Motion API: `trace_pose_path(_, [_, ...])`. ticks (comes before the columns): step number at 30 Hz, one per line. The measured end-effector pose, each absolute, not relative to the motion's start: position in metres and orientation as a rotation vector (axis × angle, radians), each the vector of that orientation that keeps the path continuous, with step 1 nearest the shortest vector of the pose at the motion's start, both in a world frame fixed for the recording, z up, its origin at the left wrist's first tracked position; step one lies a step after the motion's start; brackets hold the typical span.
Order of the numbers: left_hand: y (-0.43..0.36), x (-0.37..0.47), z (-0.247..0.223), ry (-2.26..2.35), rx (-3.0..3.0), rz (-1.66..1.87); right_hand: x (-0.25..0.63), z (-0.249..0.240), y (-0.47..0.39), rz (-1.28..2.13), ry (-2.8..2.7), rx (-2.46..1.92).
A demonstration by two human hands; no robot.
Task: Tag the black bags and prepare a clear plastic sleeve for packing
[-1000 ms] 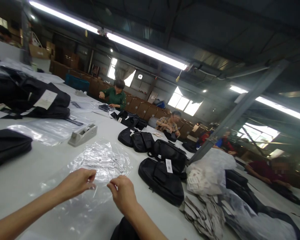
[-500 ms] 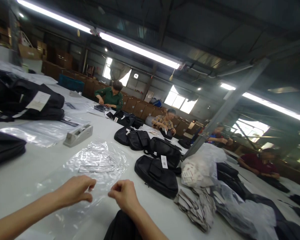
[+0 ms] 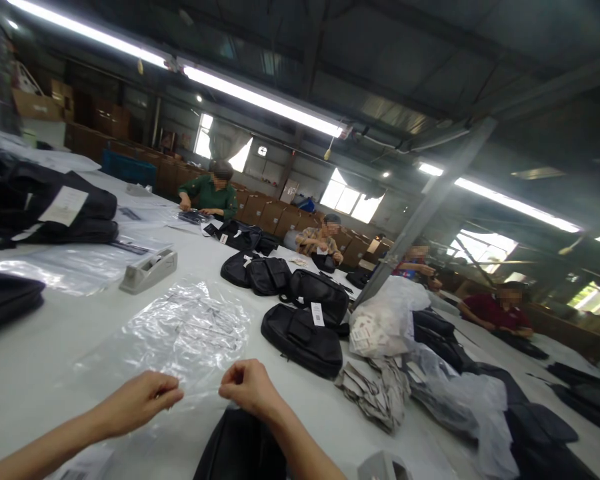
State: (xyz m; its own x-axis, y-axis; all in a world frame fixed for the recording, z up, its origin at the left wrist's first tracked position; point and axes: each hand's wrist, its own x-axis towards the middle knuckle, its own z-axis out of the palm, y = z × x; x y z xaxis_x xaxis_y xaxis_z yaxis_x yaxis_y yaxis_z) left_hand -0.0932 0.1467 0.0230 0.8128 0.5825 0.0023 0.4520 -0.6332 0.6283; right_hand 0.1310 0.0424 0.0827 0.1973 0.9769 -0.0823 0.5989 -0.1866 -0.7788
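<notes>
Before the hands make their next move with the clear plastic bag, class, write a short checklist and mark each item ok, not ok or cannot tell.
1. Left hand pinches the near edge of the clear plastic bag: ok.
2. Right hand also at that edge, fingers curled: ok.
3. Bag mouth opened: cannot tell.
4. Bag lying flat on the table: not ok, it is crumpled.
5. Black bag close below the hands: ok.
6. Tape dispenser apart from the plastic: ok.

You work under bright ceiling tubes [image 3: 260, 100] above your hands; glare on the plastic bag [image 3: 180, 333], edges warped, slightly soft.
</notes>
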Motion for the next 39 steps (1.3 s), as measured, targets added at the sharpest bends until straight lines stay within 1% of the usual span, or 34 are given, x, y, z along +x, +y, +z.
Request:
trace_pose_path(2, [0.142, -0.092, 0.024, 0.727, 2.342, 0.267, 0.13, 0.079, 0.041, 0.771, -1.459, -1.883])
trace_pose_path(5, [0.135, -0.091, 0.023, 0.734, 2.342, 0.294, 0.128, 0.078, 0.037, 0.636, -1.457, -1.917])
trace_pose_path(11, [0.135, -0.084, 0.031, 0.83, 2.32, 0.482, 0.124, 0.089, 0.015, 0.4, -1.633, -1.859])
trace_pose_path(13, [0.135, -0.079, 0.037, 0.822, 2.314, 0.515, 0.123, 0.088, 0.01, 0.258, -1.663, -1.901])
trace_pose_path(18, [0.128, -0.071, 0.049, 0.782, 2.332, 0.566, 0.127, 0.072, 0.009, -0.245, -1.844, -2.083])
trace_pose_path(21, [0.131, -0.076, 0.049, 0.781, 2.367, 0.588, 0.139, 0.065, 0.01, -0.365, -1.861, -2.139])
trace_pose_path(25, [0.148, -0.092, 0.043, 0.868, 2.351, 0.661, 0.164, 0.068, 0.007, -0.343, -1.735, -2.183])
trace_pose_path(30, [0.165, -0.098, 0.036, 0.979, 2.024, 0.813, 0.189, 0.075, -0.01, -0.22, -1.524, -2.149])
trace_pose_path(34, [0.163, -0.072, 0.033, 0.909, 1.529, 0.815, 0.197, 0.072, -0.027, -0.024, -1.274, -2.08])
trace_pose_path(39, [0.171, -0.021, 0.036, 0.781, 0.983, 0.725, 0.211, 0.061, -0.036, 0.379, -0.888, -1.941])
